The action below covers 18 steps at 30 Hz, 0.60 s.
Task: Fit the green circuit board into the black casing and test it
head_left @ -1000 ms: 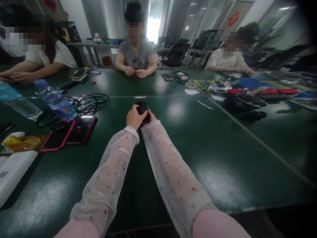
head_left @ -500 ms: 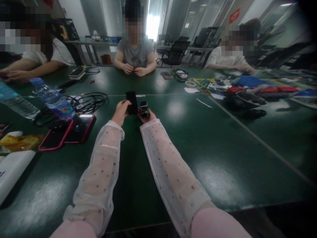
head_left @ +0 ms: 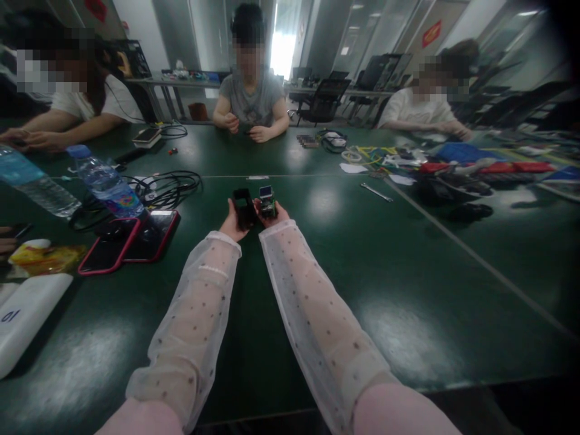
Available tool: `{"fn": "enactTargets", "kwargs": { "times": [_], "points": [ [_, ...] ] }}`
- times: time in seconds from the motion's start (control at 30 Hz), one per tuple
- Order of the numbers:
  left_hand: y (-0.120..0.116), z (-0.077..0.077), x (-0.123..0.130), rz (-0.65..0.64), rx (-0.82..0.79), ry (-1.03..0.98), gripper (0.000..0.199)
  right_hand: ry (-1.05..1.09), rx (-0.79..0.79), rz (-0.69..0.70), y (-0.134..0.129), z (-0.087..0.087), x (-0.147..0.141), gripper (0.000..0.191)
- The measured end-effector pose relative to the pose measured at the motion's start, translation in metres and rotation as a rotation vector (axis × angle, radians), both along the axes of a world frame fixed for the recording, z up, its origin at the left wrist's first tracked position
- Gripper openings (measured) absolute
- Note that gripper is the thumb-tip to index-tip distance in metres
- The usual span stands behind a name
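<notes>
My left hand is closed around a black plastic casing, which has a rectangular opening near its top. Beside it, my right hand grips a small green circuit board with a little grey screen at its upper end. Both pieces are held close together over the dark green table, their sides nearly touching. The fingers under each piece are partly hidden. Sheer white dotted sleeves cover both forearms.
Two red-edged phones, water bottles and coiled black cables lie to the left. A wrench and a heap of cables and tools are at the right. Three people sit around the table, including one opposite.
My left hand has turned the black casing over, so its opening now shows, and lowered it slightly. My right hand has tilted the circuit board a little. The view has shifted slightly.
</notes>
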<state>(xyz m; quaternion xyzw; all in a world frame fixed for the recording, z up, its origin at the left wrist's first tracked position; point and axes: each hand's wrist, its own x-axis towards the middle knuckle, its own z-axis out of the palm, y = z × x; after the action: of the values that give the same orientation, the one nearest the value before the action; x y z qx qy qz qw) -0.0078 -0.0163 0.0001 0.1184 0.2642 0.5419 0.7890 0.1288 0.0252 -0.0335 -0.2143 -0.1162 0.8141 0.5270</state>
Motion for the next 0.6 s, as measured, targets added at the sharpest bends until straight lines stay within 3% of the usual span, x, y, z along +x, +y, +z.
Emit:
{"fn": "enactTargets", "kwargs": {
  "times": [0.17, 0.6],
  "points": [
    [0.005, -0.015, -0.006, 0.093, 0.007, -0.187, 0.065, -0.006, -0.004, -0.030, -0.002, 0.002, 0.000, 0.048],
    [0.008, -0.015, -0.006, 0.062, -0.009, -0.207, 0.065, -0.098, -0.057, -0.064, 0.000, 0.005, -0.003, 0.037]
  ]
}}
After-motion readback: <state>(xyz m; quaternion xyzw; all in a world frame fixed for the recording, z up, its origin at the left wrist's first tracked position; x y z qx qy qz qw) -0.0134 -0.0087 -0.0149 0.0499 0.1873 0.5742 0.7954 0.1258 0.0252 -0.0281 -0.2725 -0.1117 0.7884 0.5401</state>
